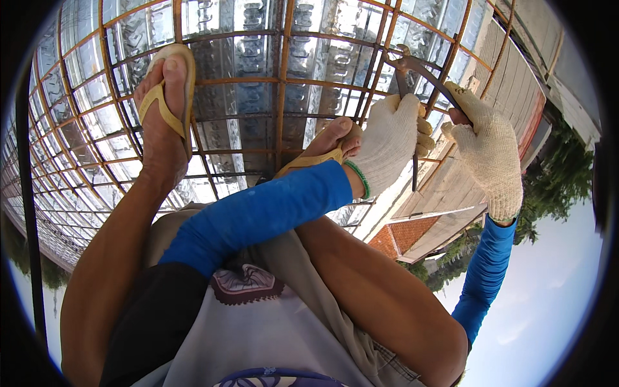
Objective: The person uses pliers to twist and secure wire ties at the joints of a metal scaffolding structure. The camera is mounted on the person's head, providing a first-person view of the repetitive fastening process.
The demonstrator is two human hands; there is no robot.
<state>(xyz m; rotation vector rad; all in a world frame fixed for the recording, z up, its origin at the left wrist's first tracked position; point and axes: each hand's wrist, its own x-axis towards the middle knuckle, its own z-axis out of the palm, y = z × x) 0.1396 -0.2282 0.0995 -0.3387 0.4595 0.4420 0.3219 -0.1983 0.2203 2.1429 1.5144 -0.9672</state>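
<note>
The left hand (390, 145), in a knitted white work glove, is curled into a fist with its fingers (422, 132) pressed together around the lower handle of a pair of rusty pincers (416, 74); the thin dark end of that handle runs down past the knuckles and shows below the fist. The right hand (487, 148), gloved the same way, has its fingers (461, 97) folded over the other handle, which passes diagonally under the fingertips and out toward the thumb side. Both hands close on the tool, the two fists lying just beside each other with the handles between them. The pincers' long axis runs from the right hand up and to the left, and the head points away from the fingers toward a crossing of rusty rebar grid (277, 80); whether the tool's head bites on a bar or wire there cannot be told. Beneath the bars lies shiny corrugated metal decking (251, 97). Below and left of the left fist, a foot in a yellow flip-flop (325, 151) rests on the bars, touching the glove's heel side; a second sandalled foot (164, 103) stands well apart to the left. A green bracelet (358, 177) circles the left wrist at the edge of a blue sleeve (258, 213).
</note>
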